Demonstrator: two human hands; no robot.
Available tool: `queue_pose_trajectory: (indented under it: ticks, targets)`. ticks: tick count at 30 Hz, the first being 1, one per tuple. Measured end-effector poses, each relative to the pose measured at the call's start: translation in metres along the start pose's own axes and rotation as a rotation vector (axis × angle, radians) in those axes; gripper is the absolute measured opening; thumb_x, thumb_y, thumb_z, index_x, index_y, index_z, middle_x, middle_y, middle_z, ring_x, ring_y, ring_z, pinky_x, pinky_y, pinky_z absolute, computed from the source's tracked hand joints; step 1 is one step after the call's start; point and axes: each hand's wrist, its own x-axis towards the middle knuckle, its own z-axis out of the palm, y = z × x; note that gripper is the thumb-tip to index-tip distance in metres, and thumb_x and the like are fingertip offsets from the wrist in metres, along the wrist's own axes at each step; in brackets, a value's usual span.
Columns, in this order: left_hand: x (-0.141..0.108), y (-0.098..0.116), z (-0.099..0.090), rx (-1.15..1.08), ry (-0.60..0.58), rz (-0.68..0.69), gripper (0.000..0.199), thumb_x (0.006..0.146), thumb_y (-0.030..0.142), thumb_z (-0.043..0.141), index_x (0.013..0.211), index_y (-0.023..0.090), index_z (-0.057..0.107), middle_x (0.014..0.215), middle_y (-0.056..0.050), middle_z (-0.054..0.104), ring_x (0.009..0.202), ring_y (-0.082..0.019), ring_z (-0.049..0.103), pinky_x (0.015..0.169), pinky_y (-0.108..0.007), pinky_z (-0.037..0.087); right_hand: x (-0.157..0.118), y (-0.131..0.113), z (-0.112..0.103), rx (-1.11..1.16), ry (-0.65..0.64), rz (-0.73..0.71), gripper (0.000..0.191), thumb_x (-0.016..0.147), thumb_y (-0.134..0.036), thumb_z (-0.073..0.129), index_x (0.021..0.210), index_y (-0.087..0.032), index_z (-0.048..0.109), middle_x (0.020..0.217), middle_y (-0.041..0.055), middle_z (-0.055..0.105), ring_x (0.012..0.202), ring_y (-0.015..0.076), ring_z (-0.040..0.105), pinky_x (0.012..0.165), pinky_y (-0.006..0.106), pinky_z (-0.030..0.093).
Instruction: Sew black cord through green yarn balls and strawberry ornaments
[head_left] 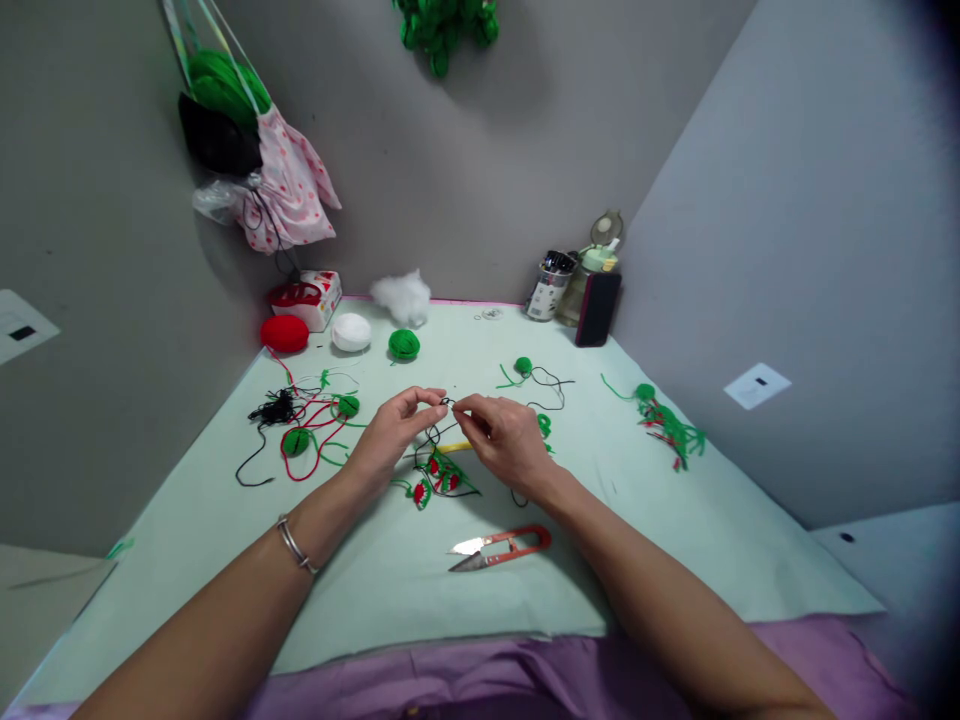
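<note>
My left hand [397, 425] and my right hand [506, 440] meet over the middle of the table, each pinching a thin black cord [448, 402]. The cord forms a small loop between the fingertips, and its strands hang down below. Under my hands lie small red and green crocheted pieces [422, 493] with white edging. A yellow stick-like thing [454, 447], partly covered by my right hand, rests just behind them. Closer to me are thread snips [502, 547] with orange handles, their blades apart and pointing left.
On the left are a tangle of black cord [276, 408] and green balls [296, 442] with red yarn. Red [285, 333], white [351, 332] and green yarn balls [404, 345] line the back, near white stuffing [405, 297]. A phone [598, 310] leans at back right; green scraps [675, 430] lie right.
</note>
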Motion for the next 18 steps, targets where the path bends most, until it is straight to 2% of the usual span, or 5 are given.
queue_pose_trajectory:
  ticks: [4, 7, 11, 15, 18]
  targets:
    - [-0.001, 0.000, 0.000, -0.008, 0.024, 0.010, 0.019, 0.079, 0.039, 0.072, 0.077, 0.021, 0.065, 0.126, -0.008, 0.068, 0.119, -0.026, 0.057, 0.109, -0.041, 0.033, 0.002, 0.000, -0.002, 0.021, -0.018, 0.055, 0.018, 0.094, -0.024, 0.053, 0.090, -0.020, 0.070, 0.064, -0.0001, 0.065, 0.059, 0.0136, 0.055, 0.063, 0.025, 0.035]
    - [0.000, 0.003, -0.002, -0.064, 0.063, 0.009, 0.016, 0.077, 0.034, 0.073, 0.074, 0.021, 0.065, 0.123, -0.007, 0.070, 0.114, -0.025, 0.058, 0.108, -0.041, 0.034, 0.006, 0.011, -0.003, 0.067, -0.059, 0.259, 0.016, 0.091, -0.025, 0.055, 0.088, -0.022, 0.071, 0.062, -0.0014, 0.063, 0.056, 0.0133, 0.052, 0.060, 0.025, 0.033]
    - [0.006, 0.013, -0.014, -0.370, 0.207, 0.125, 0.011, 0.073, 0.023, 0.071, 0.072, 0.020, 0.061, 0.104, -0.005, 0.074, 0.110, -0.021, 0.062, 0.107, -0.038, 0.038, 0.012, 0.033, -0.003, 0.122, -0.090, 0.473, 0.016, 0.087, -0.026, 0.057, 0.085, -0.021, 0.071, 0.060, -0.0020, 0.059, 0.057, 0.0136, 0.050, 0.058, 0.026, 0.031]
    - [0.011, 0.020, -0.027, -0.589, 0.327, 0.235, 0.008, 0.075, 0.019, 0.064, 0.074, 0.020, 0.056, 0.085, -0.002, 0.071, 0.095, -0.017, 0.067, 0.101, -0.035, 0.046, 0.013, 0.038, -0.002, 0.146, -0.130, 0.473, 0.018, 0.087, -0.026, 0.056, 0.093, -0.021, 0.072, 0.061, -0.0026, 0.057, 0.057, 0.0133, 0.049, 0.060, 0.027, 0.032]
    - [0.010, 0.018, -0.025, -0.543, 0.332, 0.206, 0.012, 0.078, 0.021, 0.063, 0.075, 0.020, 0.052, 0.069, 0.004, 0.060, 0.068, -0.011, 0.062, 0.092, -0.032, 0.050, 0.013, 0.031, -0.003, 0.154, -0.173, 0.454, 0.016, 0.087, -0.026, 0.057, 0.088, -0.021, 0.072, 0.061, -0.0030, 0.057, 0.056, 0.0122, 0.046, 0.060, 0.027, 0.031]
